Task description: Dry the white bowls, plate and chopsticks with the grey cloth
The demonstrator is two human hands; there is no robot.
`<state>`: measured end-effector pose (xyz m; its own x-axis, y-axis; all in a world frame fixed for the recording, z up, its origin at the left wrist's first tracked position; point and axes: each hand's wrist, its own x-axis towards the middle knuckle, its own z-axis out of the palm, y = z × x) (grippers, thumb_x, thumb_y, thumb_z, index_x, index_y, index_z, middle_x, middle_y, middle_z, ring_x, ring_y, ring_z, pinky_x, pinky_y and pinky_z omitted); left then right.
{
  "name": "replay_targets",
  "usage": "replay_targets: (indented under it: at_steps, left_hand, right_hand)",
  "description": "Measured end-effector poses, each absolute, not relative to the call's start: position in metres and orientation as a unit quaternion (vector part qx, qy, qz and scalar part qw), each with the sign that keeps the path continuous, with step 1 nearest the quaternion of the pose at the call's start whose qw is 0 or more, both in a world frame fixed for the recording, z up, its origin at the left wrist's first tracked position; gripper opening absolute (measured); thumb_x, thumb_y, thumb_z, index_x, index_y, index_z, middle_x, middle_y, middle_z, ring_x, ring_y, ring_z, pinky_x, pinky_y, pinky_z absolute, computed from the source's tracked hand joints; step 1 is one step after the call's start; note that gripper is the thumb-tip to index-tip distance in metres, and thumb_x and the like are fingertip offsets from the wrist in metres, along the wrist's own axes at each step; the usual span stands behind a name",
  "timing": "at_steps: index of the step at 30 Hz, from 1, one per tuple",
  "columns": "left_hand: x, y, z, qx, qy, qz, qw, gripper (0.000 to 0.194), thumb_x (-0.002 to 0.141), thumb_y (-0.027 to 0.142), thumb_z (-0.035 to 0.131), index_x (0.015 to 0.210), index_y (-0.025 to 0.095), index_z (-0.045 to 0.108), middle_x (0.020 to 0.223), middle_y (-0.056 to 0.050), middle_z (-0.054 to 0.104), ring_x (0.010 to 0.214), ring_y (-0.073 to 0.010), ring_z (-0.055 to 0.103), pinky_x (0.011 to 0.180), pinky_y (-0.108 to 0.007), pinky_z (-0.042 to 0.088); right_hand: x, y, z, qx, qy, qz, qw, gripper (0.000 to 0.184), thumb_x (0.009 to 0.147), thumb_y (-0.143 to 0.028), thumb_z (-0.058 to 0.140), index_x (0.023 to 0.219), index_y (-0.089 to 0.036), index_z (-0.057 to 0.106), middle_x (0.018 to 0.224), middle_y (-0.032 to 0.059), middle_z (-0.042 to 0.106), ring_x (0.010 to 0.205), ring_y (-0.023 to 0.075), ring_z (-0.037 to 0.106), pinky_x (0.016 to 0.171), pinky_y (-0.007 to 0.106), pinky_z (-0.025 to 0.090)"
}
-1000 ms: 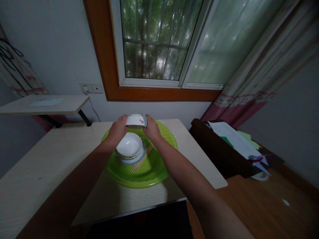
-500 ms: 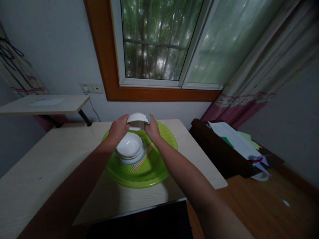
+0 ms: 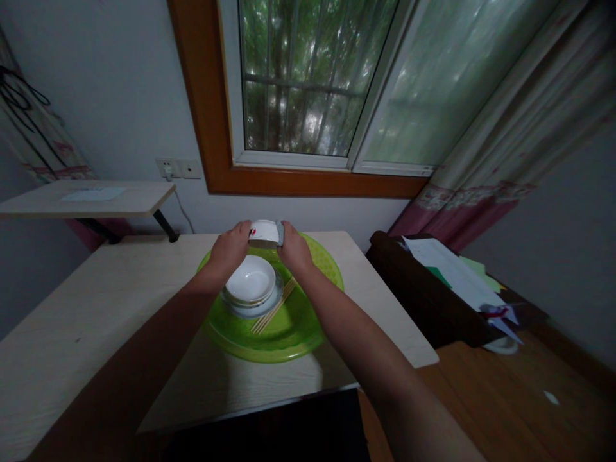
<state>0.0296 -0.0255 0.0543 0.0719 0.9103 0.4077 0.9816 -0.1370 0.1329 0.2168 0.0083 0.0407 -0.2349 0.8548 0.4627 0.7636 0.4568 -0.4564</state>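
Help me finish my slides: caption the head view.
Left hand and right hand grip a white bowl beyond stacked dishes and chopsticks in a green tray.

Left hand (image 3: 231, 249), right hand (image 3: 294, 250) bare; forearms (image 3: 353, 324) bare, tapering.

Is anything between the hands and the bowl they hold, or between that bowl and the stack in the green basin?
A grey piece, seemingly cloth, sits between the right hand and the bowl; nothing visible does at the left hand. Nothing visible stands between the bowl and the stack; the chopsticks lie to its right.
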Motion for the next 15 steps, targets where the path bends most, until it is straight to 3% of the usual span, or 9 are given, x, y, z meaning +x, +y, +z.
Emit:
replay_targets:
  at_steps: [5,9,15]
  left_hand:
    - [0.028,-0.021,0.05,-0.729,-0.631,-0.249,0.094,0.047,0.096,0.013,0.042,0.142,0.016,0.05,0.131,-0.016,0.066,0.113,-0.0267,0.067,0.096,-0.037,0.052]
    - [0.03,-0.019,0.048,-0.723,-0.623,-0.286,0.088,0.047,0.1,0.022,0.044,0.147,0.017,0.047,0.138,-0.016,0.063,0.117,-0.0255,0.066,0.1,-0.036,0.05]
    - [0.031,-0.018,0.048,-0.713,-0.635,-0.296,0.025,0.046,0.098,0.033,0.051,0.14,0.015,0.051,0.122,-0.017,0.071,0.106,-0.0262,0.07,0.095,-0.036,0.051]
  right_hand:
    - [0.216,0.004,0.046,-0.543,-0.763,0.061,0.346,0.042,0.088,-0.014,0.05,0.13,-0.019,0.052,0.115,0.0168,0.071,0.097,0.0318,0.069,0.085,0.041,0.053]
    - [0.219,0.016,0.038,-0.577,-0.716,0.119,0.374,0.027,0.092,-0.019,0.049,0.117,-0.019,0.06,0.102,0.0142,0.074,0.094,0.0301,0.07,0.083,0.037,0.053]
    - [0.221,0.038,0.023,-0.568,-0.657,0.22,0.444,0.028,0.1,-0.04,0.048,0.107,-0.021,0.068,0.106,0.0091,0.076,0.099,0.0238,0.07,0.086,0.034,0.054]
